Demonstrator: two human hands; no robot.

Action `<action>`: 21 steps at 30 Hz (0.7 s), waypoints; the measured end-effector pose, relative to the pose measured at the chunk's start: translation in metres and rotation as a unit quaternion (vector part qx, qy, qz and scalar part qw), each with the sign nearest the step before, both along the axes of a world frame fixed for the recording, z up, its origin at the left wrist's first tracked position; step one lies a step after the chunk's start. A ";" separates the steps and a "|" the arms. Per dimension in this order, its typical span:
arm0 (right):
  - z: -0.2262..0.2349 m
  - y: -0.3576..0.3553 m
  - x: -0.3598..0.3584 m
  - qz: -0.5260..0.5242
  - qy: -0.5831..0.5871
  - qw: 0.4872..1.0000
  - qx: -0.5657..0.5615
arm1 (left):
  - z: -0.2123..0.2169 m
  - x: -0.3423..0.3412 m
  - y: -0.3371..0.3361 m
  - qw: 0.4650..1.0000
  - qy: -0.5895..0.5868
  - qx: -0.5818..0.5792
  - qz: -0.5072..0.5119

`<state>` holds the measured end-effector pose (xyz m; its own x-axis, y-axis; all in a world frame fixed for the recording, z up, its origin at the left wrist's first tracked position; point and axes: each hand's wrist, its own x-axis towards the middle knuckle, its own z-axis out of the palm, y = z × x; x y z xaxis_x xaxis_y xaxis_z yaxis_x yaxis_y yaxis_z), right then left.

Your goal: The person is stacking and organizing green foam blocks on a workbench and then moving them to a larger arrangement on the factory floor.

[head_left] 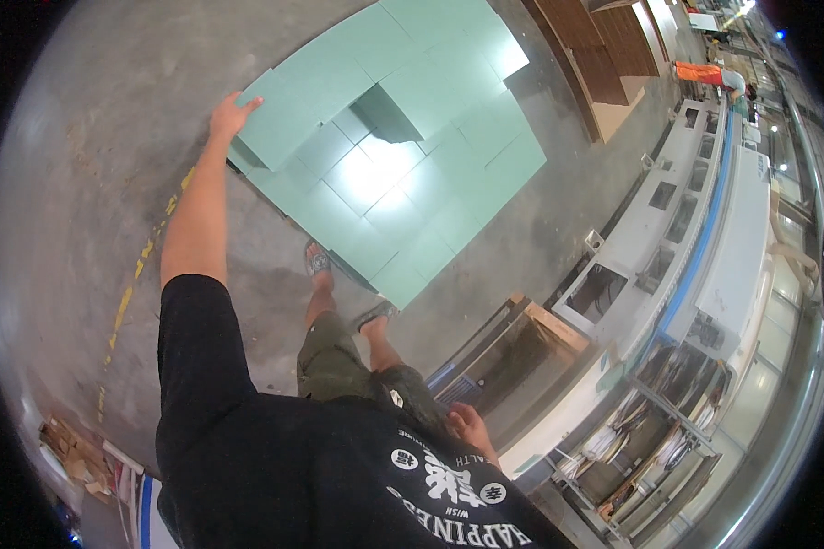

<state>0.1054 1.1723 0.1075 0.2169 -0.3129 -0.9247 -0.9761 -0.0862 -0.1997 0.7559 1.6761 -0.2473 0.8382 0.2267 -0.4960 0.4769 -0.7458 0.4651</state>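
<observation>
A low stack of light green flat panels [504,137] lies ahead of me, its top covered by several pieces side by side. On its left part sits a raised green panel [316,78], tilted or stacked above the rest. My left hand [233,117] reaches out with the arm straight and is closed over this panel's left edge, thumb on top; the fingertips are partly hidden. My right hand [469,425] hangs beside my waist, fingers loosely bent and apart, with nothing visible in it. A dark gap shows beside another raised green panel [421,96].
Right of me stands an open wooden-edged box or cart [540,352]. Beyond it runs a long grey machine [650,220] with a blue strip. Brown boards [604,55] stand far right. A person in orange trousers [699,72] is by the machine. A worn yellow line [137,265] marks the floor.
</observation>
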 end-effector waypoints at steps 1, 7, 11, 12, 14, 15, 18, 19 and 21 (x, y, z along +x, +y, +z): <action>-0.001 -0.002 -0.001 0.001 0.011 1.000 -0.008 | -0.004 -0.001 0.002 1.000 0.000 -0.001 -0.002; -0.025 -0.019 -0.034 -0.027 -0.046 0.999 -0.010 | -0.007 -0.007 -0.007 1.000 -0.023 0.013 0.000; -0.031 -0.018 -0.038 -0.032 -0.052 0.998 -0.007 | -0.008 -0.009 -0.003 0.999 -0.046 0.005 0.000; -0.030 -0.017 -0.038 -0.029 -0.054 0.998 -0.007 | -0.005 -0.012 -0.008 0.999 -0.035 0.006 0.001; -0.030 -0.012 -0.031 -0.029 -0.059 0.998 -0.005 | -0.002 -0.018 -0.008 0.994 -0.072 0.079 -0.037; -0.029 -0.013 -0.026 -0.014 -0.045 0.999 0.002 | -0.001 -0.022 -0.007 0.980 -0.107 0.153 -0.071; -0.022 -0.011 -0.010 -0.001 -0.045 0.999 0.009 | 0.006 -0.030 -0.005 0.935 -0.304 0.180 0.004; -0.020 -0.008 -0.005 0.003 -0.053 0.999 0.008 | 0.009 -0.038 -0.015 0.935 -0.313 0.162 0.042; -0.019 -0.007 0.005 0.045 -0.066 0.997 -0.018 | 0.011 -0.073 -0.026 0.928 -0.340 0.122 0.095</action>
